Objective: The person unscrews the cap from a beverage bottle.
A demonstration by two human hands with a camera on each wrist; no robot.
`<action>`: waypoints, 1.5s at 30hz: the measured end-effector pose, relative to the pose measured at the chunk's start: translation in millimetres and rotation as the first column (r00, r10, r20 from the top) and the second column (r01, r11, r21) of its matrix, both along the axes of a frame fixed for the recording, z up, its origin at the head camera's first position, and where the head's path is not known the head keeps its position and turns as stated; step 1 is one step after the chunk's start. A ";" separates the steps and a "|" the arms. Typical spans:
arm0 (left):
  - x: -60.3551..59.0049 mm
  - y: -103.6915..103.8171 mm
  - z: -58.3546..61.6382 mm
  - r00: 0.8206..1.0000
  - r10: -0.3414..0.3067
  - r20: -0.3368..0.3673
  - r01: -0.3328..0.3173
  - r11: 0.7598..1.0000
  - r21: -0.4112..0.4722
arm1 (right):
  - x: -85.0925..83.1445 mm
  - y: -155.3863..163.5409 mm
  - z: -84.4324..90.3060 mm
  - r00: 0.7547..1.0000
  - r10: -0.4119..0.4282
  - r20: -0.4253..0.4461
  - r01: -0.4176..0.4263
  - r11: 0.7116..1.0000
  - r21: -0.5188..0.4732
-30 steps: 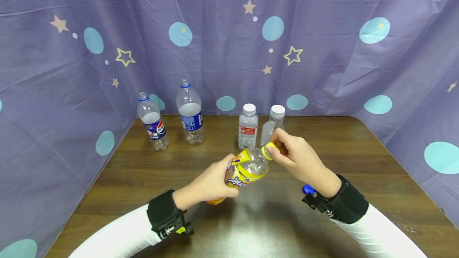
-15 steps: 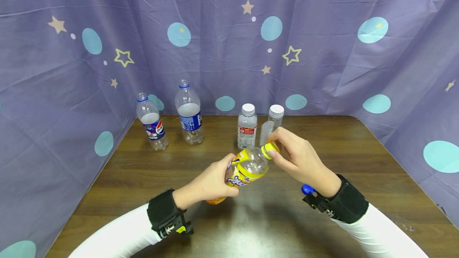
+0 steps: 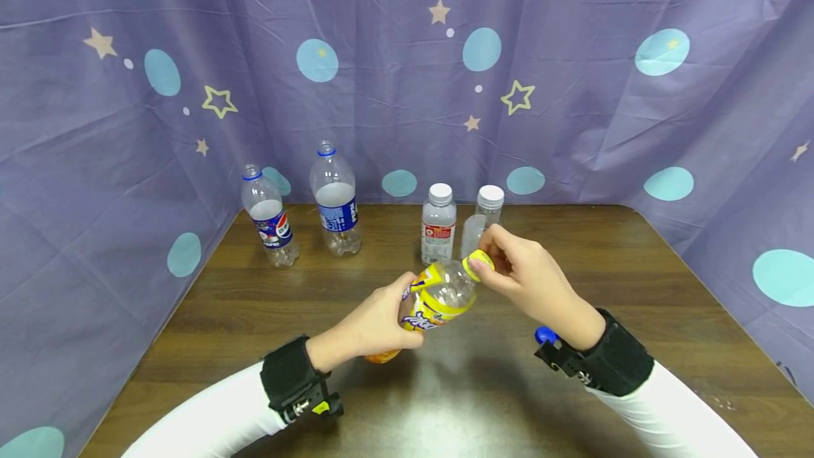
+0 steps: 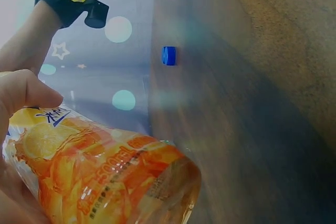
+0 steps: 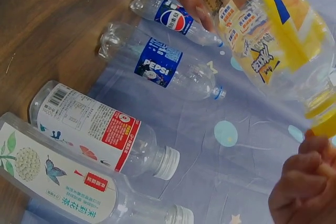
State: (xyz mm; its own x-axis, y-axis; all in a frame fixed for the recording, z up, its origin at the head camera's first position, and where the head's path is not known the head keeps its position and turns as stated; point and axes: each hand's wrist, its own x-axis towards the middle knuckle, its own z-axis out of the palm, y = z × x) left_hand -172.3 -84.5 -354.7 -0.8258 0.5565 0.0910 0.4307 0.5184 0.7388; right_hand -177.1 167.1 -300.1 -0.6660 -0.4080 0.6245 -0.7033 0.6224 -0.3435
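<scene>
Wooden table (image 3: 636,281), star-print cloth behind. Your left hand (image 3: 375,320) grips the yellow-labelled bottle (image 3: 435,295), tilted above the tabletop. Your right hand (image 3: 524,274) pinches its yellow cap (image 3: 478,263). Just beyond your fingertips: two white-capped bottles (image 3: 439,232); farther left, two uncapped Pepsi bottles (image 3: 335,200).

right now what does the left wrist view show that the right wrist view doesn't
Only the left wrist view shows the loose blue cap lying on the wooden table, and the bottle's base end. Only the right wrist view shows the four bottles at the back: two Pepsi bottles without caps and two white-capped bottles, plus the yellow cap at the right hand. Both show the yellow-labelled bottle gripped by the left hand.
</scene>
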 end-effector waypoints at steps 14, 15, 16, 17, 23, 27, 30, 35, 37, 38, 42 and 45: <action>1.1 -2.5 -0.5 1.000 0.006 -0.013 -0.007 1.000 -0.009 | 0.1 -0.6 -2.0 0.987 0.115 -0.112 -0.116 0.993 -0.010; 1.5 -2.4 0.0 1.000 0.005 -0.013 -0.005 1.000 -0.009 | 0.1 -1.0 -2.0 0.988 0.106 -0.113 -0.108 0.994 -0.014; 1.9 -2.0 0.3 1.000 0.005 -0.013 -0.005 1.000 -0.009 | 0.1 -1.5 -1.8 0.989 0.094 -0.111 -0.096 0.995 -0.018; 2.2 -1.8 0.8 1.000 0.002 -0.011 -0.002 1.000 -0.007 | 0.0 -1.9 -1.3 0.991 0.078 -0.108 -0.080 0.997 -0.019; 2.9 -1.5 1.5 1.000 -0.002 0.006 0.002 1.000 -0.002 | -0.9 -2.6 0.3 0.999 -0.032 -0.027 0.032 0.999 0.016; 2.3 -1.2 -0.5 1.000 -0.001 -0.019 0.000 1.000 -0.010 | -1.2 -0.9 0.0 1.000 0.022 0.002 -0.022 0.999 0.024; 1.9 -1.3 -1.7 0.999 -0.002 -0.033 0.002 1.000 -0.007 | -1.8 1.7 0.9 0.995 0.099 0.004 -0.099 0.994 0.047; 1.5 -1.6 -1.1 1.000 -0.008 -0.025 0.008 1.000 0.000 | -1.5 5.5 1.9 0.987 0.153 -0.047 -0.148 0.985 0.092; 1.7 -1.4 -0.3 1.000 -0.010 -0.023 0.010 1.000 0.002 | -1.2 5.9 2.0 0.985 0.152 -0.079 -0.145 0.985 0.091; 1.9 -1.3 0.3 1.000 -0.010 -0.022 0.010 1.000 0.003 | -1.1 5.8 1.9 0.984 0.151 -0.092 -0.144 0.986 0.085; 2.2 0.1 1.6 0.999 -0.012 -0.034 0.012 1.000 -0.003 | -0.3 4.1 2.1 0.987 0.115 -0.113 -0.110 0.992 0.054; 2.5 1.5 1.9 0.999 -0.013 -0.032 0.013 1.000 -0.006 | 0.5 1.3 2.6 0.995 0.041 -0.091 -0.036 0.998 0.051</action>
State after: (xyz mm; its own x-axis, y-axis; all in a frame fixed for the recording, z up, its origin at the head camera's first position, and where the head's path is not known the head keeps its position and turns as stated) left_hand -169.8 -83.0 -352.8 -0.8152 0.5677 0.1145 0.4610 0.5165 0.7216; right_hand -176.6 168.4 -297.5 -0.5898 -0.4640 0.6610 -0.7543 0.6090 -0.2455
